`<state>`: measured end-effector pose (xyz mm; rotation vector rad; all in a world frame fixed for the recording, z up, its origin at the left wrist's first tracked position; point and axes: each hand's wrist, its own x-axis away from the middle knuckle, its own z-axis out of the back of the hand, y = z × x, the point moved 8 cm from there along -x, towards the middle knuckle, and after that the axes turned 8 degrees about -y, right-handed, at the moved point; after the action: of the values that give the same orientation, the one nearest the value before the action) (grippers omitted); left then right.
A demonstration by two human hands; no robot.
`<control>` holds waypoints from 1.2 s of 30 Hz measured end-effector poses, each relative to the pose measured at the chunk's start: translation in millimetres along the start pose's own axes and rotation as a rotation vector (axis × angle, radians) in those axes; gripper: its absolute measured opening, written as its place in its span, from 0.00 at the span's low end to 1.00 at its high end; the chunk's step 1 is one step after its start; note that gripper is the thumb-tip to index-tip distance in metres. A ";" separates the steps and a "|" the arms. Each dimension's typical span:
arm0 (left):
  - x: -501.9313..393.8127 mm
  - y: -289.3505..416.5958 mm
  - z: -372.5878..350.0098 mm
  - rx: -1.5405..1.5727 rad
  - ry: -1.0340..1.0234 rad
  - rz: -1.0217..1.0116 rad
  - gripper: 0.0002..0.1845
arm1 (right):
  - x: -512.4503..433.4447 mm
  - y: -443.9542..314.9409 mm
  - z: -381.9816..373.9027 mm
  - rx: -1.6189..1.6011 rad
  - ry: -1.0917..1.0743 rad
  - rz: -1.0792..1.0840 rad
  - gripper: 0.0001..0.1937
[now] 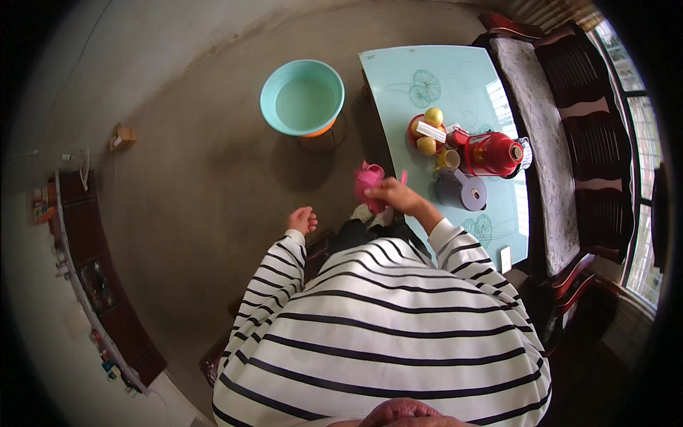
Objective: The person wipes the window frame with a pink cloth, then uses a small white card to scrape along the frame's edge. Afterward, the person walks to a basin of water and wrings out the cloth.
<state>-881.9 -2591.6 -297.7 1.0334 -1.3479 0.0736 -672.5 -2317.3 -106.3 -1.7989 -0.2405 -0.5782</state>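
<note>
My right hand grips a bright pink, soft-looking item, possibly a glove or cloth; motion blurs it. It hangs beside the near left edge of the glass-topped table. My left hand, fingers curled, is held in front of my body over the floor, with nothing visible in it. Beyond both hands, a turquoise plastic basin sits on a stand, with what looks like water inside. An orange rim shows beneath the basin.
On the table are a red basket of yellow fruit, a yellow cup, a red thermos flask, a grey pitcher and a phone-like object. A wooden sofa borders it; a cabinet stands left, near a cardboard box.
</note>
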 end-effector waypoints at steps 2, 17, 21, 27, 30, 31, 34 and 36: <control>13.4 8.1 6.2 0.082 0.067 -0.032 0.13 | -13.5 -2.2 18.2 0.288 0.118 -0.120 0.20; -31.2 140.7 -108.1 0.726 -0.547 0.079 0.30 | -145.3 -87.3 -0.5 0.352 0.145 -0.021 0.25; -67.3 239.7 -67.2 0.518 -0.720 -0.078 0.23 | -188.9 -120.0 -39.1 0.094 0.064 0.026 0.26; -146.0 357.6 24.3 0.115 -0.266 -0.360 0.12 | -231.8 -160.2 12.0 0.227 0.510 0.175 0.26; -168.9 395.1 43.2 -0.144 -0.086 -0.456 0.12 | -249.3 -138.4 53.4 0.103 0.691 0.106 0.25; -173.8 404.5 43.5 -0.078 -0.081 -0.475 0.12 | -256.3 -128.8 63.7 0.080 0.713 0.069 0.25; -173.3 437.3 40.5 -0.132 -0.009 -0.632 0.12 | -283.2 -96.8 79.3 -0.170 0.655 0.051 0.25; -172.4 452.0 38.3 -0.131 0.058 -0.690 0.11 | -298.8 -90.8 87.8 -0.173 0.628 0.115 0.25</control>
<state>-1225.9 -2267.3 -188.2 1.3186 -0.8723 -0.4900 -945.9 -2168.2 -197.3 -1.6882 0.3484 -1.0680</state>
